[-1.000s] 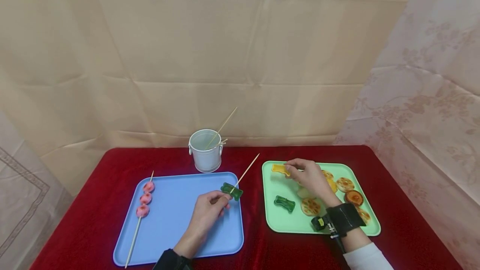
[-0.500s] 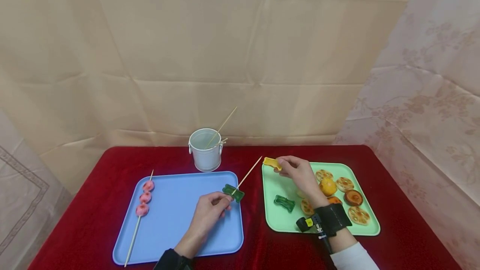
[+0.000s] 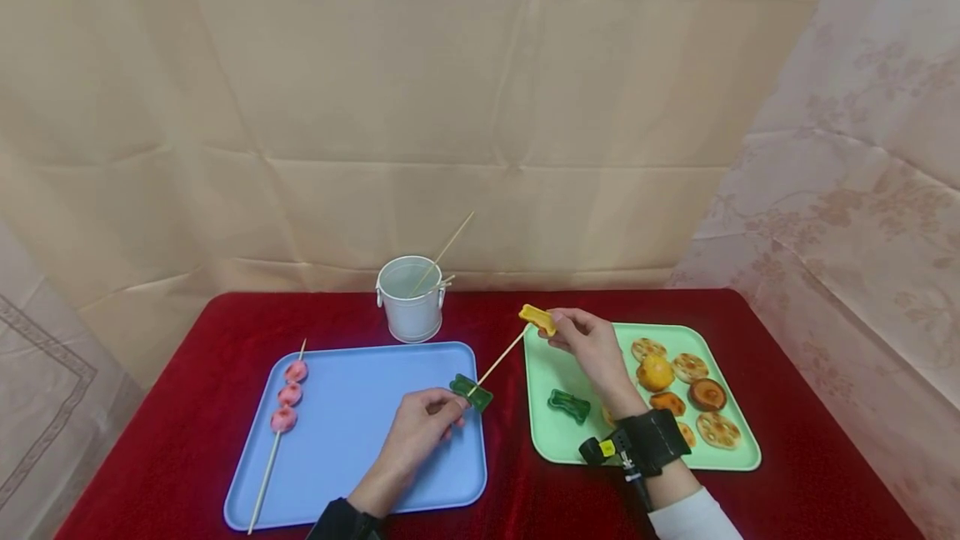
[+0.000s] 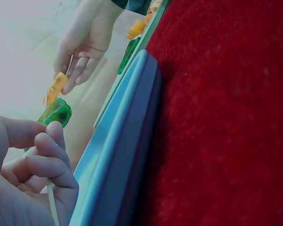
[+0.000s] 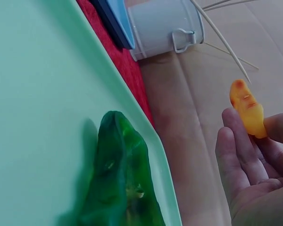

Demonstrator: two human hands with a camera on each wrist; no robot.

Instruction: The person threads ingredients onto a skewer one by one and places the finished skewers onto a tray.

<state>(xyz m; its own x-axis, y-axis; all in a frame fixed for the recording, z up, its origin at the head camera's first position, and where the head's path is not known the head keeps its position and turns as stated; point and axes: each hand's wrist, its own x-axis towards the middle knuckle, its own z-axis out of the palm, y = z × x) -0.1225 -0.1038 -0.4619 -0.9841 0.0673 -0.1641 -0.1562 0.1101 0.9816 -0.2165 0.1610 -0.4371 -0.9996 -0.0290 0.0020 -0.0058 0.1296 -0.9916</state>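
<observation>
Pink skewer [image 3: 283, 419] looks done, second skewer [image 3: 502, 358] barely begun.
Left hand [image 3: 417, 433] grips it beside one green piece [image 3: 479, 398]; right hand [image 3: 591, 350] pinches a yellow piece [image 3: 537, 319], apparently unthreaded.

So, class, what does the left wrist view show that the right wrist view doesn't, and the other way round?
Only the left wrist view shows the left hand and the green piece threaded on the skewer. Only the right wrist view shows the white bucket. Both show the right hand, yellow piece, blue tray, red cloth, and another green piece on the green tray.
</observation>
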